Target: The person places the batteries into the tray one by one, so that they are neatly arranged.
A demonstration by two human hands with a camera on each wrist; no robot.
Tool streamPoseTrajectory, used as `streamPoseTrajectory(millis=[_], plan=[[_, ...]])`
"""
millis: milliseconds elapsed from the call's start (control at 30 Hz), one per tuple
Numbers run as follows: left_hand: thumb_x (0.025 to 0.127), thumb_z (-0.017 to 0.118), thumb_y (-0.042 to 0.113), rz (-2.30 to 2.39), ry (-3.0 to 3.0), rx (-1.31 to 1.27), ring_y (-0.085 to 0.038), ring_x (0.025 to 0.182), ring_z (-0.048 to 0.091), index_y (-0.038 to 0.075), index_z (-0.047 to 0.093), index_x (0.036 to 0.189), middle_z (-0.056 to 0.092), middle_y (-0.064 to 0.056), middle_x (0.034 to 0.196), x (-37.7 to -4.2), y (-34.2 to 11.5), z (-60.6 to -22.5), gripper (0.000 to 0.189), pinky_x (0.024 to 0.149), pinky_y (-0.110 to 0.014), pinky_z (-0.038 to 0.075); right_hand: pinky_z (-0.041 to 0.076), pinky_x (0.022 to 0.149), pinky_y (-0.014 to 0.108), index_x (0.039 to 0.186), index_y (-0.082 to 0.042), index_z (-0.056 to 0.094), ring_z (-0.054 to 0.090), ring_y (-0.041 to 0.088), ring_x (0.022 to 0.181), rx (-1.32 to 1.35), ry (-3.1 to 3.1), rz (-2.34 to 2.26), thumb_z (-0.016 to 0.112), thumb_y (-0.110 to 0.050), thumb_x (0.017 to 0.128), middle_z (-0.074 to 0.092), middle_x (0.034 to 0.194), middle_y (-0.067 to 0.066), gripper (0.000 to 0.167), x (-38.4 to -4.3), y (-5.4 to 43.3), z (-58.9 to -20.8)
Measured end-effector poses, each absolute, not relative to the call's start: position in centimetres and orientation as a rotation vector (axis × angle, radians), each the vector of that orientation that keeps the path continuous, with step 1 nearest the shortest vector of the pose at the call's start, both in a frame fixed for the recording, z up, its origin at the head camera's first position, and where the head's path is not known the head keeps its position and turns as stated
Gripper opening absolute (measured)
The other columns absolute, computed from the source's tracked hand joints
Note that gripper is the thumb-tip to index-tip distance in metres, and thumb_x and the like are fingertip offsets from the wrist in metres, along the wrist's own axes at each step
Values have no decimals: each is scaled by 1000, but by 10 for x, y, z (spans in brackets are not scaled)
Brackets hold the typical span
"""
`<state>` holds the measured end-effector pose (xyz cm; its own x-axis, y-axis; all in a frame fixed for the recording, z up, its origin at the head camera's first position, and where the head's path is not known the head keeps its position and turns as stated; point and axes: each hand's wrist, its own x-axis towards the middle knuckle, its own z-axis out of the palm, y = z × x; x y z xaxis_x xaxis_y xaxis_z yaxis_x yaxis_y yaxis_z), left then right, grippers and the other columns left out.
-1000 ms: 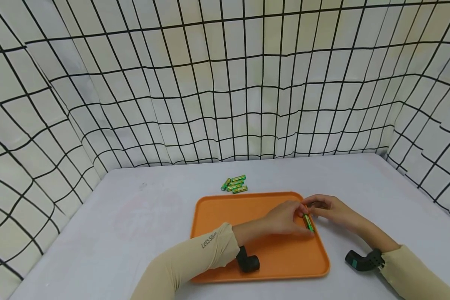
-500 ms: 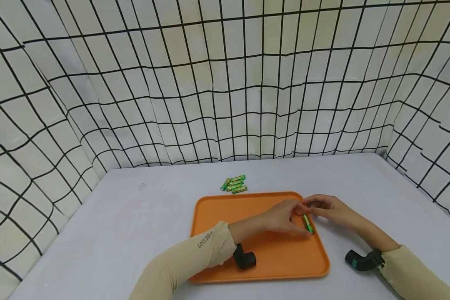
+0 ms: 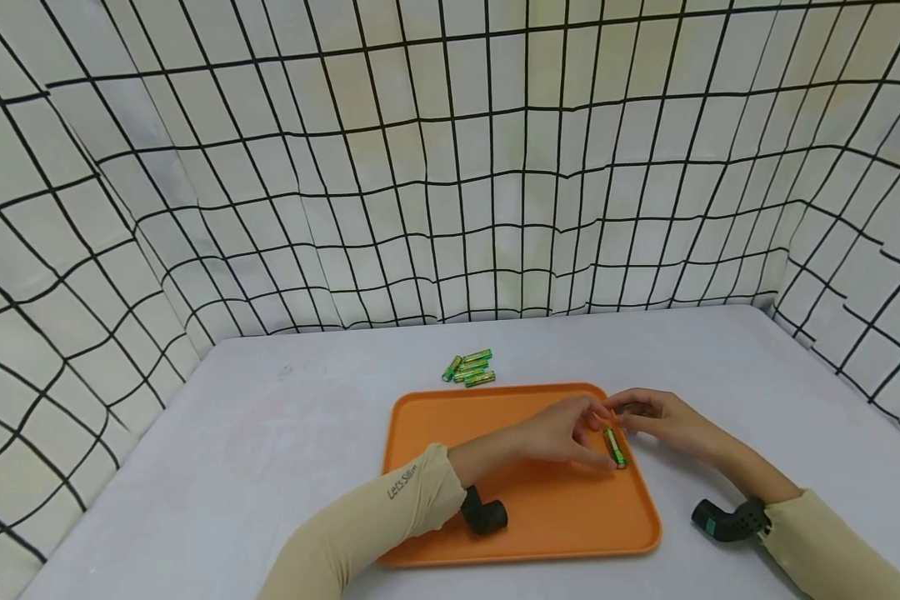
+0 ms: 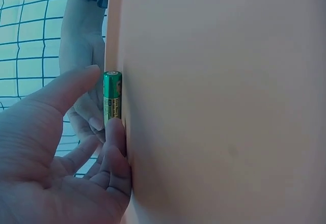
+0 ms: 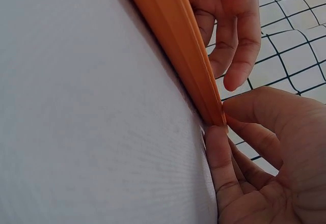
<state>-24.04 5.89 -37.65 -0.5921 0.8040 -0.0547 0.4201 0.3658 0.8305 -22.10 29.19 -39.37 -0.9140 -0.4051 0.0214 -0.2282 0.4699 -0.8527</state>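
A green and gold battery lies on the orange tray along its right rim. Over the tray, my left hand has its thumb near the battery's near end, with a gap between them. In the left wrist view, one loosely bent finger of the left hand is right at the battery, and the thumb stands off to its side. My right hand is outside the tray's far right corner. In the right wrist view, the right hand pinches the tray's rim between thumb and finger.
Several more batteries lie in a loose group on the white table behind the tray. Black devices are worn on both wrists. A black-lined grid wall closes off the back and sides.
My left hand has drawn slightly left, its thumb coming away from the battery, which stays along the tray's right rim. The right hand holds its place at the corner.
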Motion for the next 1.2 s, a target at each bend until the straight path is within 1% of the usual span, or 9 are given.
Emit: streamPoseTrajectory(millis=[100, 300, 400, 600, 767, 933, 1067, 1200], plan=[[85, 77, 16, 1128, 2168, 1061, -3, 79, 56, 6, 46, 130, 52, -1, 115, -241, 57, -376, 55, 69, -17, 50, 49, 81, 21, 128, 1, 59, 59, 5, 99, -546, 2537, -1428, 59, -18, 98, 62, 123, 17, 36, -222, 293, -395], [87, 75, 16, 1153, 2159, 1067, -3, 84, 58, 8, 46, 133, 51, -1, 117, -243, 52, -377, 55, 74, -17, 49, 49, 79, 22, 128, 4, 57, 59, 6, 98, -540, 2540, -1432, 59, -15, 98, 60, 125, 20, 36, -222, 293, -395], [88, 74, 17, 1183, 2137, 1055, -4, 86, 59, 9, 47, 133, 53, -3, 118, -243, 49, -378, 54, 74, -18, 50, 49, 80, 21, 128, 4, 57, 59, 6, 99, -526, 2541, -1430, 60, -15, 98, 60, 126, 20, 36, -221, 293, -396], [89, 73, 15, 1192, 2065, 1134, -3, 93, 58, 8, 48, 131, 54, -4, 119, -245, 40, -376, 49, 82, -18, 50, 50, 78, 22, 128, 5, 57, 59, 6, 97, -527, 2529, -1442, 60, -14, 97, 60, 125, 21, 36, -219, 291, -396], [90, 72, 15, 1195, 2017, 1197, -4, 99, 59, 9, 50, 133, 57, -6, 121, -249, 32, -373, 48, 89, -20, 48, 49, 78, 22, 128, 4, 57, 58, 6, 97, -544, 2533, -1438, 60, -15, 98, 60, 124, 20, 36, -220, 290, -395], [90, 71, 12, 1223, 1991, 1228, -8, 102, 60, 6, 52, 133, 58, -10, 122, -255, 24, -371, 47, 90, -22, 49, 49, 79, 21, 128, 5, 57, 58, 6, 97, -539, 2533, -1439, 60, -14, 97, 60, 125, 21, 36, -220, 290, -394], [91, 70, 13, 1241, 2009, 1234, -6, 101, 61, 3, 55, 130, 57, -13, 123, -260, 17, -369, 43, 90, -23, 49, 49, 77, 22, 128, 5, 57, 59, 6, 95, -521, 2525, -1448, 60, -14, 97, 61, 124, 22, 36, -221, 290, -394], [92, 70, 14, 1265, 2068, 1237, -5, 100, 62, 3, 57, 128, 58, -14, 122, -265, 8, -366, 40, 88, -24, 50, 50, 75, 22, 128, 5, 57, 59, 6, 92, -508, 2525, -1447, 61, -14, 97, 62, 123, 21, 37, -221, 290, -394]])
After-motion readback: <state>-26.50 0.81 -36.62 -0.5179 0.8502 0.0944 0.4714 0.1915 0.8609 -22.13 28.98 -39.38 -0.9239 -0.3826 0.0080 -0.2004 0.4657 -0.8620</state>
